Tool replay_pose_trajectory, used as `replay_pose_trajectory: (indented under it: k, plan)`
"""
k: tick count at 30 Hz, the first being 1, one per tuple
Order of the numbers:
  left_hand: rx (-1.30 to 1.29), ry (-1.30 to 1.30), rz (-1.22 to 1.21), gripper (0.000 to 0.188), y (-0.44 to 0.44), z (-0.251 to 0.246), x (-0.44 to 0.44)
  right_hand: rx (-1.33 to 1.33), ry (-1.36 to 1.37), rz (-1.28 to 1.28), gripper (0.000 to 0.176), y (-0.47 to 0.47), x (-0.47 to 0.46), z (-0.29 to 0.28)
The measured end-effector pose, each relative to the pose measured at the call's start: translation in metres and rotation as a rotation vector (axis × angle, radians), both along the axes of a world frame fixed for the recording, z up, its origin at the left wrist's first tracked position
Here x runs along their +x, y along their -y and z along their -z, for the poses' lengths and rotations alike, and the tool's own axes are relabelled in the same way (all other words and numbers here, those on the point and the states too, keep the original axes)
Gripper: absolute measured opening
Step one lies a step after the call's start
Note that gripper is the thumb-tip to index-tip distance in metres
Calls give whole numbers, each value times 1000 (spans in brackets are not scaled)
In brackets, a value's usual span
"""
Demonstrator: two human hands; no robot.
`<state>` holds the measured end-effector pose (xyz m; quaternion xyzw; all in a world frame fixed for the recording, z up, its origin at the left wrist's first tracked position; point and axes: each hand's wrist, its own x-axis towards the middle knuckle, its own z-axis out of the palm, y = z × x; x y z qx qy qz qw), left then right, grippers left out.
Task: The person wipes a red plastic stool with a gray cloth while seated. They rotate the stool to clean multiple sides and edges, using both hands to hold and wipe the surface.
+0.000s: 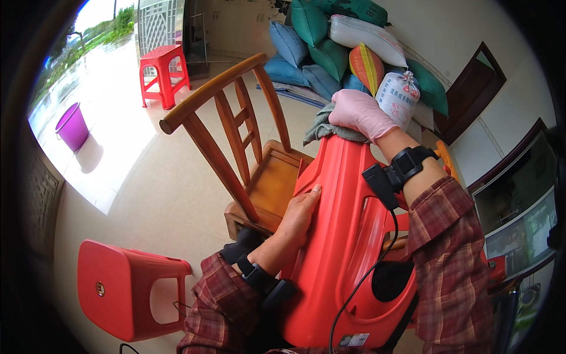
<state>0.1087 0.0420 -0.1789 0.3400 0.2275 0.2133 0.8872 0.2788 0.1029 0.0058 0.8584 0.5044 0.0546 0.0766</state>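
Note:
A red plastic stool point(331, 248) lies tilted before me, its legs pointing away and its near end close to my body. My left hand point(298, 217), bare, grips the stool's left side, with the thumb on top and the other fingers hidden beneath it. In a pink glove, my right hand point(360, 113) is closed on a grey-green cloth point(325, 126), pressed against the stool's far end. Both wrists wear black straps with small devices, and a black cable hangs from the right one across the stool.
A wooden chair point(269, 186) stands just beyond the stool. Another red stool point(106, 287) lies on its side at lower left. Farther off are a purple bucket point(73, 127), an upright red stool point(163, 75) and piled sacks point(331, 57). A glass-fronted cabinet point(517, 212) is at right.

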Motion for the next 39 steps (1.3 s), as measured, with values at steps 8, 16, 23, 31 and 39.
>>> replay_pose_trajectory:
  k: [8,16,23,31,39]
  plan:
    - [-3,29,43,48,1,4,3,306,-301,-205,42,34,32,0]
    - [4,28,20,48,4,4,1,159,-72,-66,48,51,20,-16]
    - [-49,50,12,46,4,2,1,377,-368,-245,33,65,31,1]
    - [-58,43,-23,46,2,2,-1,484,-444,-254,34,71,30,8]
    - [-168,101,-92,46,-9,11,-2,341,-422,-65,51,33,37,11]
